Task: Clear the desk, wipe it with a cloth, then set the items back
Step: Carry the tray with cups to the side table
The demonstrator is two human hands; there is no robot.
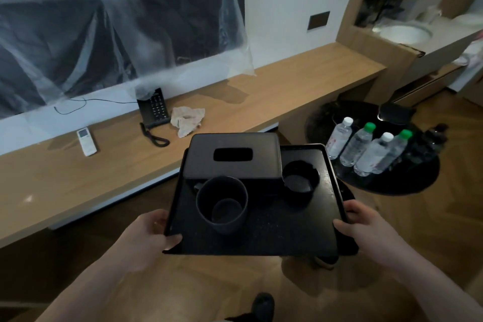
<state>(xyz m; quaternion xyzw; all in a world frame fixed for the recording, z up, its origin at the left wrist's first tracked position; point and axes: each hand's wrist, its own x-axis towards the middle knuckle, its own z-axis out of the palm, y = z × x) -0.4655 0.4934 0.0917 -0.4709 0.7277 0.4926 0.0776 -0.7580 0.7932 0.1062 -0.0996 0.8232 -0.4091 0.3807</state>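
I hold a black tray (261,238) in the air in front of the wooden desk (235,102). My left hand (154,232) grips its left edge and my right hand (366,227) grips its right edge. On the tray stand a black tissue box (232,159), a dark cup (222,204) and a black ashtray (300,180). A crumpled pale cloth (187,119) lies on the desk next to a black telephone (154,110). A white remote (86,141) lies further left on the desk.
Several water bottles (366,149) stand on a round black table (379,144) to the right, with a dark object behind them. A plastic-covered screen (104,21) hangs above the desk. A washbasin (402,32) sits at the far right. Wooden floor lies below.
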